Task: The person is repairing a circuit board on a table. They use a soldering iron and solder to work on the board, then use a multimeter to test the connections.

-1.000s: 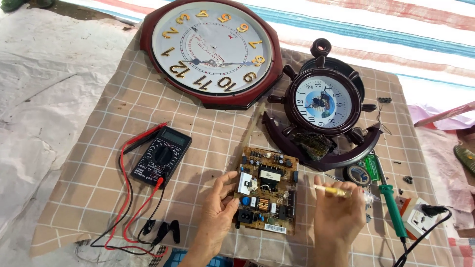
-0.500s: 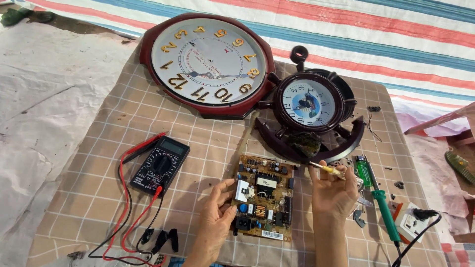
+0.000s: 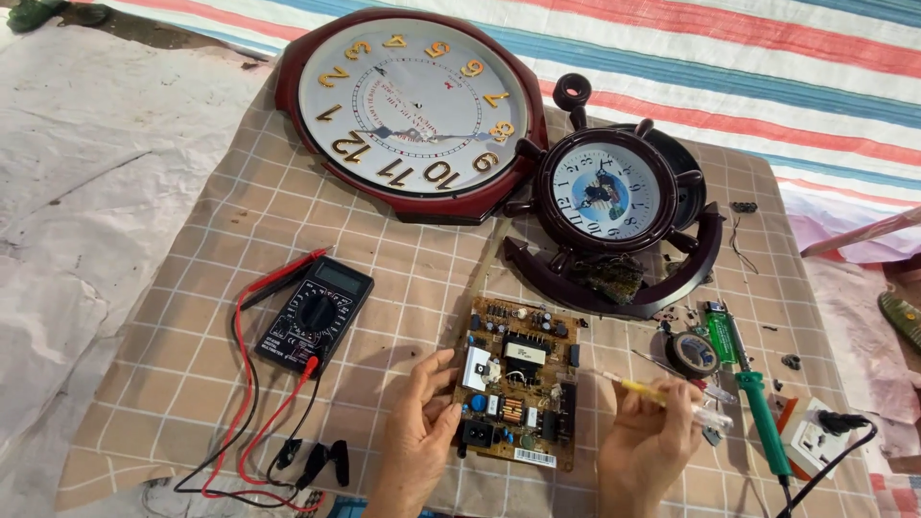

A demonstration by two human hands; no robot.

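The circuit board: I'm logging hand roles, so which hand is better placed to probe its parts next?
Probably the right hand: it holds the yellow-handled tool, tip aimed toward the circuit board. The left hand rests against the board's left edge, steadying it, and holds no tool.

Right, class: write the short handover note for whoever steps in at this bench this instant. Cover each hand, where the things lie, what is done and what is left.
Left hand: fingers rest on the left edge of the circuit board, steadying it flat on the checked cloth.
Right hand: grip closed on a slim yellow-handled tool, tip aimed at the board's right side, just short of it.
Nearby: multimeter with leads to the left; soldering iron and tape roll to the right; two clocks beyond.
Done: board laid out, component side up.
Left: tool not yet on the board; meter and iron untouched.
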